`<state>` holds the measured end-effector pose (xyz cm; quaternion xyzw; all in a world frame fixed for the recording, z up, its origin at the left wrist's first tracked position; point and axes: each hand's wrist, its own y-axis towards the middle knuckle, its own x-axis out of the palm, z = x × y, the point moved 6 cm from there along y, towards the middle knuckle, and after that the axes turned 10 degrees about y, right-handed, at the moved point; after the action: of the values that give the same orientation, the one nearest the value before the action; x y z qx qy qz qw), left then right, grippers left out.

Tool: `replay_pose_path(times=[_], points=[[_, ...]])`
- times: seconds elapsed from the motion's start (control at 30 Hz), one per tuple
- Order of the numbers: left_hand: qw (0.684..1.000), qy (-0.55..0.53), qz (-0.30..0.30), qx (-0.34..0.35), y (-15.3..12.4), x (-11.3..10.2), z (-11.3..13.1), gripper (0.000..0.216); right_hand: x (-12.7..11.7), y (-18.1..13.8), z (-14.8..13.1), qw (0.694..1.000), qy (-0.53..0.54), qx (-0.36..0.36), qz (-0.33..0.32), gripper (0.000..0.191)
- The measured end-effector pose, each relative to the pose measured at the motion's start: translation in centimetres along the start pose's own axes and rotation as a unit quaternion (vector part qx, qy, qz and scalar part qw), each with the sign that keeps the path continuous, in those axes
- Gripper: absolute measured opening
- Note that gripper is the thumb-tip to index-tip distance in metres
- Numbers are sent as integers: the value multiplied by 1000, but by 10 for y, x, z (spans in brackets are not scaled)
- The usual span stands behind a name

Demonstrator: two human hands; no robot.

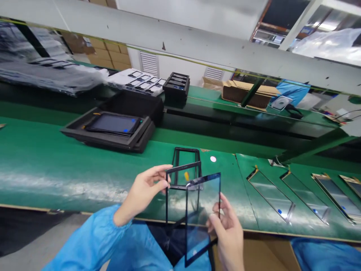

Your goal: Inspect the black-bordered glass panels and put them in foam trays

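My left hand (143, 190) pinches the left edge of a thin black rectangular frame (166, 205), held upright over the front edge of the green bench. A clear glass touch panel with a black border (201, 210) is in my right hand (227, 229), gripped at its right edge. The panel stands tilted in front of the frame and overlaps its right part; I cannot tell whether the two touch. A small yellow tab (186, 175) shows near the panel's top left corner. Behind them, another black frame (186, 150) lies on the bench.
Several touch panels (272, 195) lie in a row at the right. A black foam tray (113, 141) with stacked panels stands at the back left. A white round sticker (213, 159) is on the bench. The shelf behind holds a black box (176, 84) and cardboard dividers (248, 92).
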<state>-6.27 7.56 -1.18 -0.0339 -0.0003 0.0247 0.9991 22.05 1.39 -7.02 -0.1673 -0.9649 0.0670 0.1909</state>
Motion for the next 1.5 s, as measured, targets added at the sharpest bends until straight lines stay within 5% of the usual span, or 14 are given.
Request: replay_pose_path(times=[0.13, 1.5], points=[[1000, -15, -7, 8, -4, 8, -1, 40, 16, -7, 14, 999, 30, 10, -25, 71], [991, -119, -32, -60, -13, 23, -24, 47, 20, -5, 13, 998, -51, 25, -42, 70]])
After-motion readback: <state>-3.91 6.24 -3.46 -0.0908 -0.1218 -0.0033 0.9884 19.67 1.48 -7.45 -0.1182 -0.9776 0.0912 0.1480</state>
